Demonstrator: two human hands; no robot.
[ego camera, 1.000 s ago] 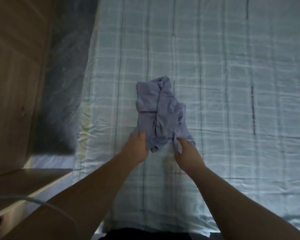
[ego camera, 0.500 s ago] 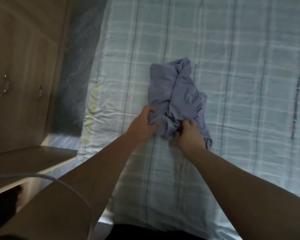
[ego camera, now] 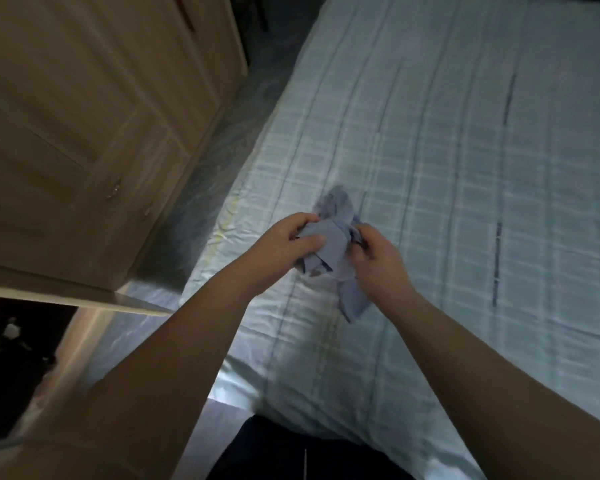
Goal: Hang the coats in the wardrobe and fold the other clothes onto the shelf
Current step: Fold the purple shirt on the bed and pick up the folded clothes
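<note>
A crumpled pale blue garment is bunched between both my hands, lifted off the checked bedsheet. My left hand grips its left side, thumb across the cloth. My right hand pinches its right side, and a loose end hangs down below that hand. The wooden wardrobe stands at the left with its doors shut.
A light wooden surface juts out below the wardrobe at the left. A narrow strip of dark floor runs between the wardrobe and the bed. My dark trousers show at the bottom edge.
The garment lay spread on the bed before; both hands have now gathered it into a bundle and raised it. The view has swung so the wardrobe fills more of the left.
</note>
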